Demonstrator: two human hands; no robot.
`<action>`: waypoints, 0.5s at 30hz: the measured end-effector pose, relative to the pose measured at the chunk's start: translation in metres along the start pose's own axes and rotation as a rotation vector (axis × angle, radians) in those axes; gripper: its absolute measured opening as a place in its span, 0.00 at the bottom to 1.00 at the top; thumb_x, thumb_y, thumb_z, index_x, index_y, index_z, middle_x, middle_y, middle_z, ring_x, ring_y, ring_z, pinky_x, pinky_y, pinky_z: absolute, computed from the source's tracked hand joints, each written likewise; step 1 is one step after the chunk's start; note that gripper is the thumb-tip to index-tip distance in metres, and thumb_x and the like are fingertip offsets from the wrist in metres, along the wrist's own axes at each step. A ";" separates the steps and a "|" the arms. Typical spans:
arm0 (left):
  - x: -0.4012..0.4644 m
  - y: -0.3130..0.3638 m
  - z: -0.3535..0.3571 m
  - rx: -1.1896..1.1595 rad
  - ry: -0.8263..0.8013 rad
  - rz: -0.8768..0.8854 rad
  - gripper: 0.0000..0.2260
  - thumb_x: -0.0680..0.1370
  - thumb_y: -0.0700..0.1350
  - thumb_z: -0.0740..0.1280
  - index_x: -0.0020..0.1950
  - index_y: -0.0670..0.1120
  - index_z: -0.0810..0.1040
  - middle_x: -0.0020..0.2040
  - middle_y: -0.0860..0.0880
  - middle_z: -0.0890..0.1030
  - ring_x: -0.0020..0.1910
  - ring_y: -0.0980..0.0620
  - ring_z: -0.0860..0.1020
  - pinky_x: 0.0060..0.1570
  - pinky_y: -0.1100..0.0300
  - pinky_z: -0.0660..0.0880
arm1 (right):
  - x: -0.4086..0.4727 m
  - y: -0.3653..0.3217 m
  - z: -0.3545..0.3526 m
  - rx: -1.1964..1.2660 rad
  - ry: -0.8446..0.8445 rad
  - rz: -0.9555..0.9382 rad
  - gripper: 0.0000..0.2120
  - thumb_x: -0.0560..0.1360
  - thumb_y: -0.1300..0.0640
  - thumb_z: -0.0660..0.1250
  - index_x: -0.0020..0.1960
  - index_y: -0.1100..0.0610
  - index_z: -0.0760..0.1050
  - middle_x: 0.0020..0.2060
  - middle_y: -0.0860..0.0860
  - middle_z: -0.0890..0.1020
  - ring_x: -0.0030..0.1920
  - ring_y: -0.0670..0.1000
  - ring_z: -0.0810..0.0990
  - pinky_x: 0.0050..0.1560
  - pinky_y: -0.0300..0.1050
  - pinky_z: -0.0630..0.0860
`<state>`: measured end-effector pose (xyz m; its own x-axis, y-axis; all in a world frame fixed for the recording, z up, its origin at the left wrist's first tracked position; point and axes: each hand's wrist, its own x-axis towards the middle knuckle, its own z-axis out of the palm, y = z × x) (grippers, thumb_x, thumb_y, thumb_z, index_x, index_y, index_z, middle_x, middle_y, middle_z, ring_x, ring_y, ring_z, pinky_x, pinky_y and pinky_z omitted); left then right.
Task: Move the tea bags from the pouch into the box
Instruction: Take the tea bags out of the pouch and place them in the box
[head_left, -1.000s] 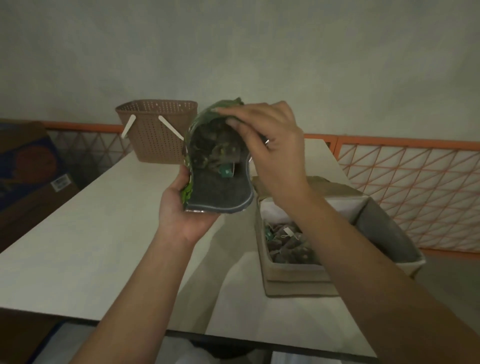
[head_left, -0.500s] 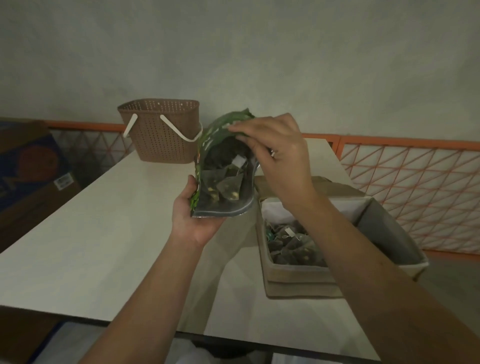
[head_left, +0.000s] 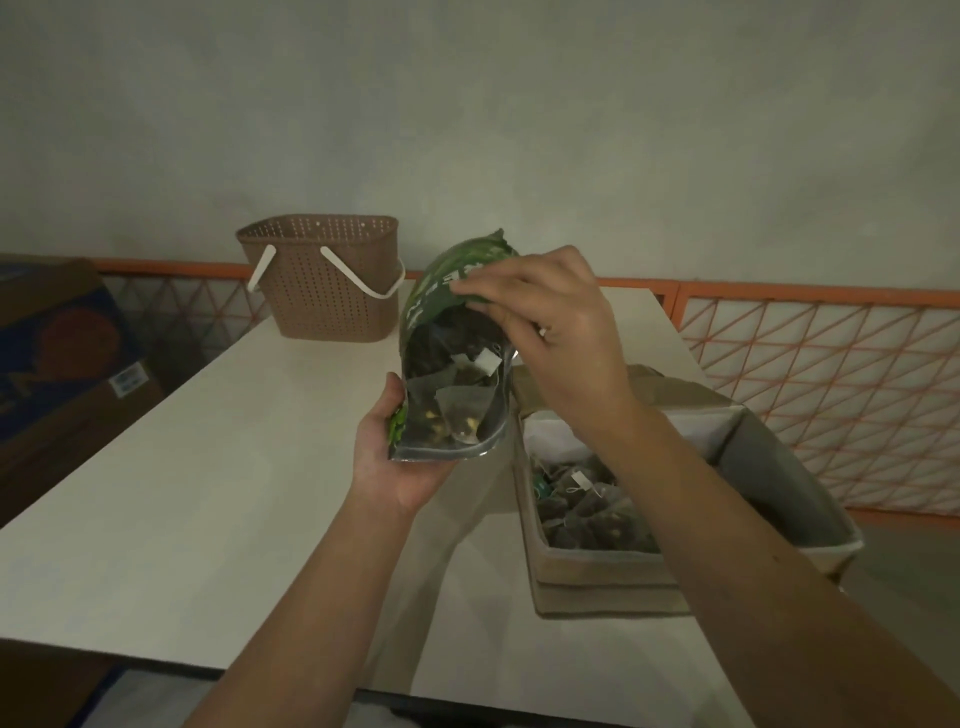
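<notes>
Your left hand (head_left: 400, 457) cradles the base of the crinkly green foil pouch (head_left: 452, 358) while your right hand (head_left: 545, 332) pinches its upper lip, holding it at ten o'clock from the open cardboard box (head_left: 597, 566); the featherlight, soft mesh tea bags (head_left: 457, 410) inside likely lift best by their paper tags

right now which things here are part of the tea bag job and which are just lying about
Job: pouch, tea bags, box, left hand, right hand.

Lying about: basket, cardboard carton, table.
</notes>
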<state>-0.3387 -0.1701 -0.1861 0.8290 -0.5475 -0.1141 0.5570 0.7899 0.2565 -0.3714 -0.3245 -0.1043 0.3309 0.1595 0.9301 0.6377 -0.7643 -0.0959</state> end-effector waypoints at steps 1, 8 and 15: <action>0.001 0.000 -0.001 -0.018 0.004 -0.004 0.25 0.85 0.56 0.56 0.67 0.38 0.78 0.70 0.34 0.74 0.74 0.36 0.68 0.74 0.40 0.63 | 0.000 0.002 0.001 -0.003 -0.006 0.020 0.10 0.76 0.62 0.70 0.55 0.54 0.84 0.50 0.49 0.84 0.50 0.55 0.78 0.51 0.47 0.72; -0.003 -0.010 0.002 0.039 -0.064 0.070 0.19 0.75 0.48 0.61 0.52 0.40 0.87 0.61 0.38 0.83 0.60 0.39 0.80 0.58 0.41 0.77 | -0.007 -0.020 0.001 0.090 -0.005 0.185 0.13 0.74 0.68 0.68 0.56 0.58 0.81 0.63 0.60 0.69 0.58 0.54 0.73 0.62 0.39 0.72; -0.017 -0.019 0.004 0.027 -0.051 0.103 0.26 0.80 0.62 0.59 0.59 0.43 0.86 0.65 0.38 0.81 0.61 0.39 0.79 0.57 0.39 0.78 | -0.017 -0.030 -0.004 0.131 -0.089 0.271 0.18 0.67 0.77 0.63 0.50 0.60 0.76 0.69 0.59 0.63 0.67 0.55 0.70 0.58 0.26 0.67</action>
<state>-0.3635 -0.1771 -0.1847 0.8777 -0.4777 -0.0366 0.4668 0.8355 0.2899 -0.3987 -0.3061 -0.1156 0.5574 0.0194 0.8300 0.5998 -0.7007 -0.3864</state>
